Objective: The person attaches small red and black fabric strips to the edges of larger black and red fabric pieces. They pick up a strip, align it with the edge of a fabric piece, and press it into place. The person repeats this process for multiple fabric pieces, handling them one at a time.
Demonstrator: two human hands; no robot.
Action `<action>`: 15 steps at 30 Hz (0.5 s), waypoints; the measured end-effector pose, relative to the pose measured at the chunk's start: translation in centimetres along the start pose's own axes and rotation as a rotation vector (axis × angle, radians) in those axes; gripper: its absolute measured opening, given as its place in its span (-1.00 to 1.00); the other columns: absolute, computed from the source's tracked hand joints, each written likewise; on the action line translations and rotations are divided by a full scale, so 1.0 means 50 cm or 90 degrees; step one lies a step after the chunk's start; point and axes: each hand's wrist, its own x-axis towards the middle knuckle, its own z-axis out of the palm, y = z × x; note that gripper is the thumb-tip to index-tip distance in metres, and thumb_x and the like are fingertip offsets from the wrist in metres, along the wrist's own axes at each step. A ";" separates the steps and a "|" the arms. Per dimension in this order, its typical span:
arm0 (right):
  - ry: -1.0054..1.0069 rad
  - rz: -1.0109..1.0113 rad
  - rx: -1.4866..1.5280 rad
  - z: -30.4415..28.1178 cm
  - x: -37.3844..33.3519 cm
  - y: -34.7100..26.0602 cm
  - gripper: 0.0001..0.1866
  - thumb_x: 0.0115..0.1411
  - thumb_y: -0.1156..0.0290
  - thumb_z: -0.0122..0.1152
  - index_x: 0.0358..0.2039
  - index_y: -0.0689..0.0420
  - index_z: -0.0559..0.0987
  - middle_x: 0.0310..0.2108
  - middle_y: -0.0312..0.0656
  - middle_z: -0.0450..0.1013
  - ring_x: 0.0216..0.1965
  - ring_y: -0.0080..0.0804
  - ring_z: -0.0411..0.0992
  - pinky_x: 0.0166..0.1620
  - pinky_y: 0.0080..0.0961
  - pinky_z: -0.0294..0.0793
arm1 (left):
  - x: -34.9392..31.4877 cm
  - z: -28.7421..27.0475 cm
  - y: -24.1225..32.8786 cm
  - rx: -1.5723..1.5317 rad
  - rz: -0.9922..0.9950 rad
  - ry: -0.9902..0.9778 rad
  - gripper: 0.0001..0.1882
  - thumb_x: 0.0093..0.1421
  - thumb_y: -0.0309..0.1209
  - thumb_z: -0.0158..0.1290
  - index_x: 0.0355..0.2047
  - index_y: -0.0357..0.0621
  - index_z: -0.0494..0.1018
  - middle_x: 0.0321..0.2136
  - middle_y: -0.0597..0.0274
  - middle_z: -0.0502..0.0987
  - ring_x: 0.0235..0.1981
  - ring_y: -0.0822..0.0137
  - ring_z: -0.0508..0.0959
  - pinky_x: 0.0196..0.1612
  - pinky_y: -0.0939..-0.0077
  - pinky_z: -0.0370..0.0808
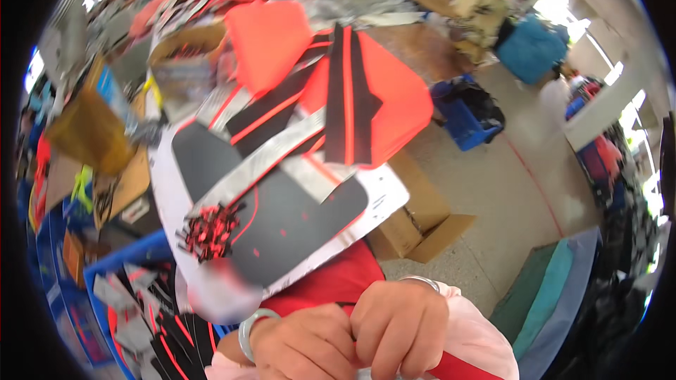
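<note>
Head view of two bare hands at the lower edge, above a red cloth (331,278) that lies between them and the worktop (392,184). The left hand (304,345), with a pale bangle (248,334) at its wrist, and the right hand (400,324), with a silvery bracelet (422,281), are drawn close together, fingers curled downward; their fingertips are largely hidden, so whether they are clamped on anything cannot be told. Beyond the cloth, a dark grey pad (303,229) lies on the white worktop, bearing on its left part a heap of small red-and-black pieces (210,231). Farther back — overlapping one another — lie black strips with orange lines (362,112) and a large coral sheet (398,98). To the left, below the worktop, a blue crate (127,253) holds further strips and grey pieces. To the right, an open cardboard box (408,218) stands beside the worktop; farther off, a blue bin (468,134) with dark contents rests on the floor (521,197).
</note>
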 end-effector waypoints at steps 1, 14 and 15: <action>-0.016 -0.005 0.027 -0.003 0.006 -0.005 -0.88 0.25 0.38 0.19 -0.40 0.10 0.59 -0.46 -0.20 0.47 -0.52 -0.27 0.45 -0.50 -0.40 0.43 | 0.012 0.005 0.003 -0.014 -0.039 -0.030 -0.81 0.27 -0.32 0.05 -0.43 -0.10 0.55 -0.43 0.20 0.59 -0.42 0.21 0.52 -0.27 0.20 0.38; -0.081 0.015 0.238 -0.033 -0.039 0.016 -0.78 0.32 0.32 0.13 -0.28 0.23 0.58 -0.17 0.06 0.55 -0.41 -0.14 0.52 -0.34 -0.21 0.53 | 0.046 -0.041 -0.032 -0.009 -0.553 0.267 -0.79 0.31 -0.41 0.02 -0.35 -0.33 0.54 -0.49 0.12 0.52 -0.41 0.32 0.53 -0.34 0.39 0.46; -0.064 0.025 0.249 -0.025 -0.044 0.010 -0.83 0.28 0.37 0.15 -0.30 0.23 0.52 -0.27 0.05 0.53 -0.44 -0.15 0.50 -0.45 -0.26 0.49 | 0.063 -0.051 -0.068 0.235 -0.457 0.143 -0.85 0.26 -0.48 0.02 -0.30 -0.35 0.51 -0.44 0.07 0.54 -0.41 0.40 0.54 -0.37 0.47 0.46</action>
